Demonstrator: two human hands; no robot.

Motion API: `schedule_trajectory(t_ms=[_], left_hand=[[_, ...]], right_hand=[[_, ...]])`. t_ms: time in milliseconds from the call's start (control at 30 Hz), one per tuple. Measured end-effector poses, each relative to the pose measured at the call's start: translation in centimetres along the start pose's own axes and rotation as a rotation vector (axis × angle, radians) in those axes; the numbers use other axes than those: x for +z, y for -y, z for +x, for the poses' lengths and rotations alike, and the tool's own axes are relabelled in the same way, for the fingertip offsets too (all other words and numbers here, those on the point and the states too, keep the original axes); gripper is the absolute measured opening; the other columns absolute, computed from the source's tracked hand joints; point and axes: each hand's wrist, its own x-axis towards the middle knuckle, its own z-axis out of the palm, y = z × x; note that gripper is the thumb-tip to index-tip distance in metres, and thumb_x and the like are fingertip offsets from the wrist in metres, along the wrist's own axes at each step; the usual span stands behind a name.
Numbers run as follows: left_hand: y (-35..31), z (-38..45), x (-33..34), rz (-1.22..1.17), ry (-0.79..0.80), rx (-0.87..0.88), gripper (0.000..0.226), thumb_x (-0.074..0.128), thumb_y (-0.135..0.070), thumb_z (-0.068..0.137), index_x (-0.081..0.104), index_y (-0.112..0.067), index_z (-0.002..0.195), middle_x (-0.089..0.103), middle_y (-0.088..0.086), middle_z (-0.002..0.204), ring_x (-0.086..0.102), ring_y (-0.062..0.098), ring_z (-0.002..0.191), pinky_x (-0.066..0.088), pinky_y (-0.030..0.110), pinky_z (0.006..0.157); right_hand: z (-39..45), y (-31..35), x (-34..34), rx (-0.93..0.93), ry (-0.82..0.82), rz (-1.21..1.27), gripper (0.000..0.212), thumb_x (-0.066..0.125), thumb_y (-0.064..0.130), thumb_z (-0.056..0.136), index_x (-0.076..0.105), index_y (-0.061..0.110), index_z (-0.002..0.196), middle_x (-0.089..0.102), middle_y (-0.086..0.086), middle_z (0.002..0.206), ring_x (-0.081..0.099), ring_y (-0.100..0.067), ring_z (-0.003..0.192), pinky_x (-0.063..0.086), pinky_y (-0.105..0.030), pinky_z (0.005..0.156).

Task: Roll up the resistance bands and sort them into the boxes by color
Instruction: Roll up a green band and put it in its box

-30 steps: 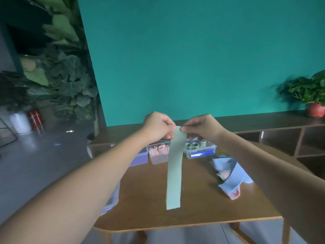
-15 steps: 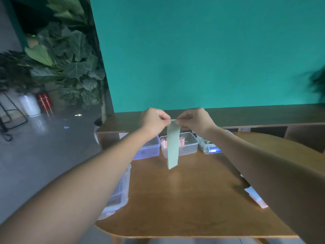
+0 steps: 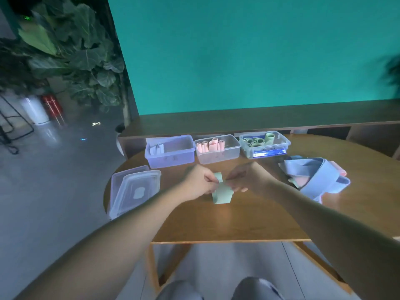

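My left hand [image 3: 200,182] and my right hand [image 3: 244,178] both pinch a pale green resistance band [image 3: 221,192] low over the middle of the wooden table [image 3: 216,221]. Its upper end curls between my fingers and its loose end lies on the wood. Along the far edge stand three clear boxes: a bluish box [image 3: 171,158] with two pale blue rolls, a middle box [image 3: 218,155] with pink rolls, and a right box [image 3: 265,149] with green rolls. A loose heap of blue and pink bands [image 3: 318,176] lies to the right.
Stacked clear lids [image 3: 134,189] lie at the table's left edge. A low wooden shelf [image 3: 259,120] runs behind the boxes against a teal wall. Large leafy plants [image 3: 71,55] stand at the far left. My knees show below the near table edge.
My hands came down from chest height to just above the table. The long hanging green band is now much shorter between my fingers. The view tilted down.
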Motion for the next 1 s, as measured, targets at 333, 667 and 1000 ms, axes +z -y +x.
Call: schedule_trajectory(t_ms=[333, 667, 1000], left_hand=[[3.5, -5.2, 4.2, 0.087, 0.142, -0.115, 0.026, 0.081, -0.048, 0.074, 0.079, -0.025, 0.087, 0.075, -0.002, 0.072, 0.066, 0.011, 0.066, 0.058, 0.033, 0.07], [5.9, -1.6, 5.5, 0.16, -0.128, -0.134, 0.024, 0.073, -0.029, 0.09, 0.075, -0.026, 0.114, 0.071, -0.01, 0.112, 0.064, 0.007, 0.105, 0.044, 0.018, 0.086], [11.5, 5.8, 8.1, 0.185, -0.352, -0.017, 0.049, 0.062, -0.036, 0.099, 0.053, -0.021, 0.145, 0.057, 0.0, 0.144, 0.05, 0.017, 0.133, 0.034, 0.025, 0.11]], right_hand=[[-5.0, -4.9, 3.6, 0.156, 0.094, -0.039, 0.023, 0.075, 0.045, 0.08, 0.078, 0.023, 0.076, 0.076, 0.0, 0.076, 0.072, -0.023, 0.075, 0.054, -0.03, 0.067], [-2.5, -8.3, 5.8, 0.126, -0.19, -0.043, 0.013, 0.072, 0.038, 0.089, 0.077, 0.027, 0.085, 0.067, 0.018, 0.072, 0.06, -0.006, 0.073, 0.041, -0.011, 0.057], [6.4, -11.3, 6.4, -0.084, -0.334, -0.278, 0.036, 0.063, 0.041, 0.096, 0.069, 0.019, 0.124, 0.067, 0.002, 0.124, 0.06, -0.02, 0.112, 0.041, -0.023, 0.091]])
